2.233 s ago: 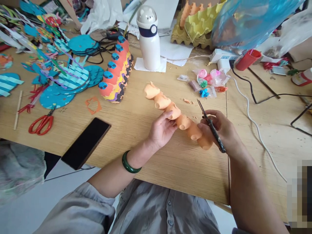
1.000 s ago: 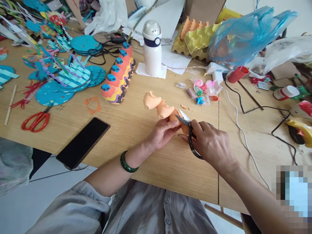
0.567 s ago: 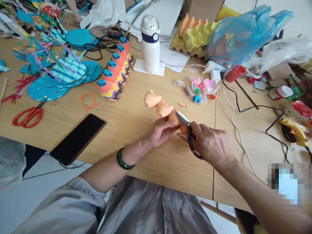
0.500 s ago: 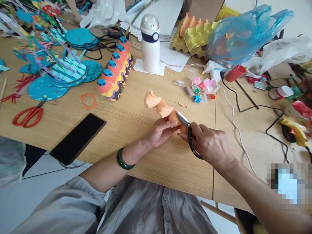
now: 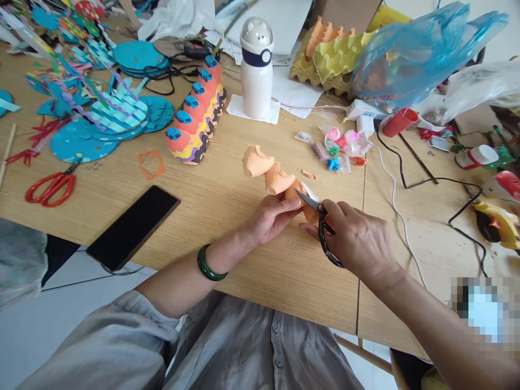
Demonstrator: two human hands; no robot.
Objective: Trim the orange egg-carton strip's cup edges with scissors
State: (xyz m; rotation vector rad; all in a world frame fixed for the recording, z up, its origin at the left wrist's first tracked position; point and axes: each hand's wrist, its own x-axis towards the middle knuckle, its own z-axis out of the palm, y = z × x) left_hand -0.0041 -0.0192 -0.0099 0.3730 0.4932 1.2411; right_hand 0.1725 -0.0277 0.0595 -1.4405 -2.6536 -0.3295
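Observation:
An orange strip of egg-carton cups (image 5: 270,173) lies on the wooden table (image 5: 227,200), its near end lifted between my hands. My left hand (image 5: 271,218), with a green bangle on the wrist, pinches the strip from the left. My right hand (image 5: 358,241) grips black-handled scissors (image 5: 320,222). Their blades are slightly apart and bite into the strip's edge beside my left thumb. The cups under my right hand are hidden.
A painted carton caterpillar (image 5: 195,116), a white bear-lid bottle (image 5: 255,70), a black phone (image 5: 133,226), red scissors (image 5: 51,187), blue paper crafts (image 5: 101,116), small clay bags (image 5: 341,145), egg trays (image 5: 331,54), a blue plastic bag (image 5: 422,46), cables (image 5: 400,211) and a yellow glue gun (image 5: 498,222) crowd the table.
My right hand brought the scissors from the strip's right end round to its middle, blades into the edge. The strip's near end was gathered up between my hands. Lately only the view shifted.

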